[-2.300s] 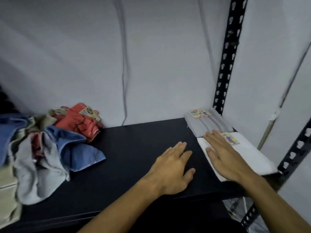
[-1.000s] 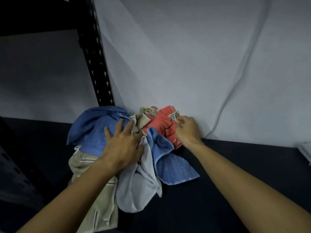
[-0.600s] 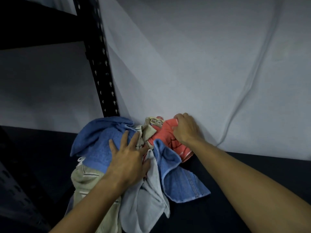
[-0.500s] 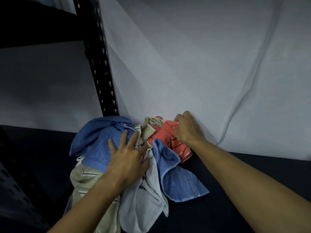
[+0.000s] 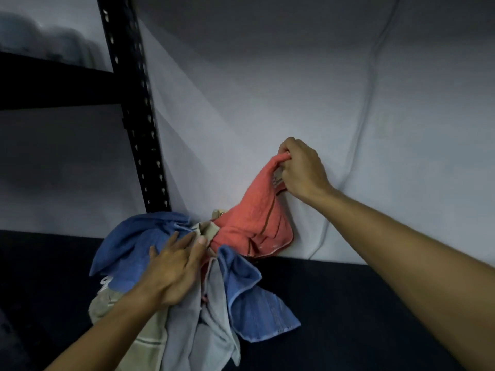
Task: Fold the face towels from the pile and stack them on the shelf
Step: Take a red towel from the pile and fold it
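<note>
Soft, nubby cloth towels (image 5: 251,223); matt dark shelf top (image 5: 348,303); perforated black metal upright (image 5: 139,124).

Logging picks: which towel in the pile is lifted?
The red towel, gripped by the right hand and raised; the others lie under the left hand.

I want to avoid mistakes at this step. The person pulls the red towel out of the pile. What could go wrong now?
1. The red towel has its lower end still tucked in the pile, so neighbouring towels might be dragged along.
2. The left hand presses flat on only part of the pile; the loose blue towel nearest the shelf's front could slip forward.
3. The right hand grips only one corner, so the towel may come out bunched.
</note>
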Demonstrator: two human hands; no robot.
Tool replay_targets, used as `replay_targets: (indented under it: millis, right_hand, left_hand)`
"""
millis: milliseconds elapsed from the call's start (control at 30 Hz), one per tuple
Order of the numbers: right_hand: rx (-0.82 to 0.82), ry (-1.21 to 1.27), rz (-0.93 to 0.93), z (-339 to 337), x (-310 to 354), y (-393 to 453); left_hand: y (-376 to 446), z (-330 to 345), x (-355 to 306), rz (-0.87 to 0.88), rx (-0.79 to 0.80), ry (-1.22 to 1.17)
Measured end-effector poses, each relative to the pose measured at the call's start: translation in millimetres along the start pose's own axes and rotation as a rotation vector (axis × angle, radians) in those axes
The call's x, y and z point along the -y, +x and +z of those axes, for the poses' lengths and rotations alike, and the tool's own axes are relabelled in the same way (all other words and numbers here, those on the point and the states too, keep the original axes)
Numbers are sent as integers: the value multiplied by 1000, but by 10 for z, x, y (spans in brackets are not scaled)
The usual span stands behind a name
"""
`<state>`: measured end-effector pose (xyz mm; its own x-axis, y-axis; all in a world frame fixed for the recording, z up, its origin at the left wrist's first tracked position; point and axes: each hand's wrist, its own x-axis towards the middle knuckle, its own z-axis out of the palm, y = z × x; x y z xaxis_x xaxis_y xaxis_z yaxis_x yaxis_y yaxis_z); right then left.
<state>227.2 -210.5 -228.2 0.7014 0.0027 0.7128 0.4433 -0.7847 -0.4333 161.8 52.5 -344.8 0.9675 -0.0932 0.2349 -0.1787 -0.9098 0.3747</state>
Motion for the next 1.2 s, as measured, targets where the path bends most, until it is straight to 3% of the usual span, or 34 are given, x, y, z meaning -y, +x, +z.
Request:
replay_targets:
  millis: [67,200,400,500,667,767,867,933,1000,1067,1200]
  right_hand:
    - [-55,102,-47,-112,29,26]
    - [-218,289,-104,-346,55,40]
    - [-268,442,-237,-737,150,-148]
    - [-216,526,-279,-946,224,-314]
    - [-98,663,-324,-1331,330,-613]
    - [-53,711,-311,-1570,301,-841]
    - [-114,780,-155,-1726,214,-1196]
    - [-196,948,110,-1750,162,-1539]
    - [-144,1155,328,-1760,165,-1875]
    - [-23,1243,419,-1792,231,-2126]
    - [-59,1001,450,-1802,243,-2260]
  left_hand:
    - [63,-100,-1,-4,-119,-129]
    - [211,-353,-270,57,-289,-141]
    - [421,-693,-1053,53,-317,-499]
    - [512,-780,-1365,27,-161,-764]
    - [409,-737,-1643,191,386,-1292]
    - [151,-700,-1748,155,535,-1578]
    - [-164,-623,-1882,187,392,-1520]
    - [-399,-537,-2007,210,271,-1462]
    - [-633,-462,-2139,248,152,-1405]
    - [-823,-433,-2279,286,28,-1300]
    - [-936,-356,-2399,303,-25,-1209]
